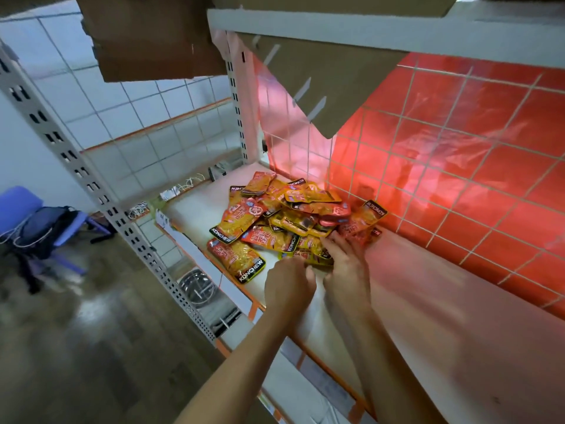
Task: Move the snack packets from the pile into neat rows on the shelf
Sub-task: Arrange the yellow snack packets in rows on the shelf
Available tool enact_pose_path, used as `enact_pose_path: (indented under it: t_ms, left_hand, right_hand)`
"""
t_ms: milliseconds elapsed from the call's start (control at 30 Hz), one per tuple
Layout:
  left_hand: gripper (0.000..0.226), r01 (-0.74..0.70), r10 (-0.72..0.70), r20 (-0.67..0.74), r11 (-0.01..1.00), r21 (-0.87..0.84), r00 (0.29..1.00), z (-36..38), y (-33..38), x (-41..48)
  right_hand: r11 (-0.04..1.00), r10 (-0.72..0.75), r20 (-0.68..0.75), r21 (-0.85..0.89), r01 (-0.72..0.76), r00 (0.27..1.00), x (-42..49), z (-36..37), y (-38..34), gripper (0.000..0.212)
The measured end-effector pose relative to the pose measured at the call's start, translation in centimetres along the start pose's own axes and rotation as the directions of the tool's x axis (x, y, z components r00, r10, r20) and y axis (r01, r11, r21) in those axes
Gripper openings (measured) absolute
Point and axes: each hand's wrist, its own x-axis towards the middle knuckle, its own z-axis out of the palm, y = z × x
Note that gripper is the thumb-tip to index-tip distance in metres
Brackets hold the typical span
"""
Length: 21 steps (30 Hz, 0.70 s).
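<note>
Your left hand (289, 283) curls at the near edge of the snack packets (275, 221) piled on the shelf (428, 316), its grip unclear. Your right hand (347, 267) rests straight-fingered on them.

The snack packets (287, 218) are orange-yellow and red, a few with pinker red faces, each with a black band bearing white lettering; the shelf (211, 209) is off-white, tinted pink toward the back, with an orange front edge; the back panel (477, 154) is bright glossy red with pale streaks, crossed by a white wire grid of squares; the upright post (76, 169) is pale grey with a row of paired dark slots; the cardboard (146, 41) is plain brown; the chair (18, 203) is blue-violet; the bag (42, 231) is dark navy; the floor (91, 347) is shiny grey-brown; the metal bowl (197, 286) is silver.
</note>
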Motion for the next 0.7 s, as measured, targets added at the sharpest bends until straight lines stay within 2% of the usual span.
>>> enact_pose_path:
  t_ms: [167, 267, 300, 367, 433, 500, 533, 600, 700]
  left_hand:
    - [0.037, -0.009, 0.008, -0.017, 0.998, -0.063, 1.0, 0.0, 0.7, -0.2]
    - [0.057, 0.097, -0.1, -0.001, 0.969, -0.227, 0.995, -0.1, 1.0, -0.5]
    - [0.063, 0.163, -0.158, 0.043, 0.913, -0.374, 0.986, -0.1, 1.1, -0.6]
    - [0.063, 0.343, -0.254, 0.232, 0.657, -0.671, 0.939, -0.6, 1.6, -1.2]
    - [0.058, 0.491, -0.267, 0.415, 0.382, -0.783, 0.87, -0.9, 2.0, -1.7]
    - [0.052, 0.542, -0.232, 0.495, 0.239, -0.806, 0.838, -0.9, 2.2, -2.1]
    - [0.049, 0.538, -0.224, 0.496, 0.211, -0.816, 0.839, -0.8, 2.1, -2.2]
    - [0.038, 0.517, -0.224, 0.473, 0.219, -0.828, 0.852, -0.5, 1.9, -2.7]
    - [0.021, 0.497, -0.153, 0.473, 0.267, -0.826, 0.868, -0.1, 1.7, -4.1]
  right_hand:
    - [0.982, 0.023, -0.09, 0.191, -0.006, 0.996, -0.1, -0.1, 0.2, 0.04]
    - [0.985, 0.038, -0.113, 0.174, -0.018, 0.993, -0.3, -0.3, 0.5, 0.031]
    - [0.989, 0.038, -0.139, 0.146, -0.017, 0.99, -0.5, -0.4, 0.5, 0.029]
    - [0.991, 0.045, -0.188, 0.129, -0.021, 0.981, -1.3, -0.9, 0.2, 0.027]
    - [0.992, 0.022, -0.236, 0.124, 0.008, 0.971, -2.1, -1.3, -0.1, 0.024]
    - [0.987, -0.028, -0.268, 0.144, 0.069, 0.963, -3.3, -1.9, -0.3, 0.019]
    - [0.983, -0.046, -0.267, 0.161, 0.092, 0.963, -3.9, -2.3, -0.4, 0.017]
    - [0.973, -0.053, -0.232, 0.206, 0.103, 0.971, -5.2, -2.8, -0.5, 0.014]
    - [0.958, 0.023, -0.122, 0.288, 0.013, 0.992, -7.7, -3.5, -0.6, 0.03]
